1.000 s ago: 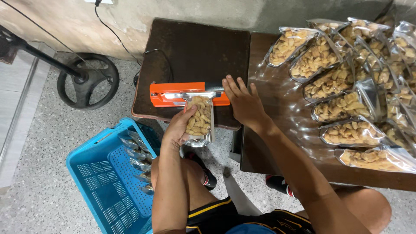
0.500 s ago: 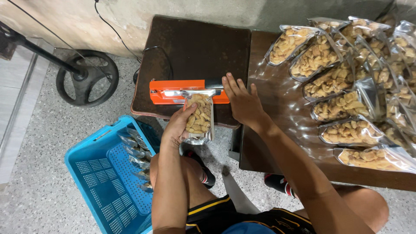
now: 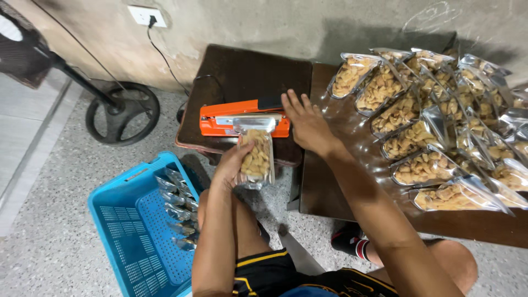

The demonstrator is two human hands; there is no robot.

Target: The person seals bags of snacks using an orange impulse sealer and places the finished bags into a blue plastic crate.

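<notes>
Fan base [image 3: 122, 113]: on the floor at 10 o'clock from the hands, well apart from them.
Blue basket [image 3: 118, 236]: on the floor at 7 o'clock, just beside the person's left knee; empty silver pouches [image 3: 176, 212] stand in a row along its right wall.
Left hand [image 3: 231, 165]: clamped on the side of the clear pouch [image 3: 256, 159], thumb in front, holding it upright below the edge of the surface [image 3: 253, 71].
Clear pouch: filled with pale snack pieces; its top edge lies in the orange sealer [image 3: 231, 118], at 12 o'clock from the left hand.
Right hand [image 3: 308, 124]: flat, fingers apart, palm down; fingertips touch the sealer's dark right end and grip nothing.
Filled pouches [image 3: 423, 132]: overlapping rows on the long surface [image 3: 330, 192], at 2 to 3 o'clock of the right hand.
Step in hand: by the look of it, sealing the pouch's mouth, with the bar down on it.
Next move calls for: the pouch kept straight and level in the sealer, its contents clear of the seam, and the bar lifted before the pouch is drawn out.
</notes>
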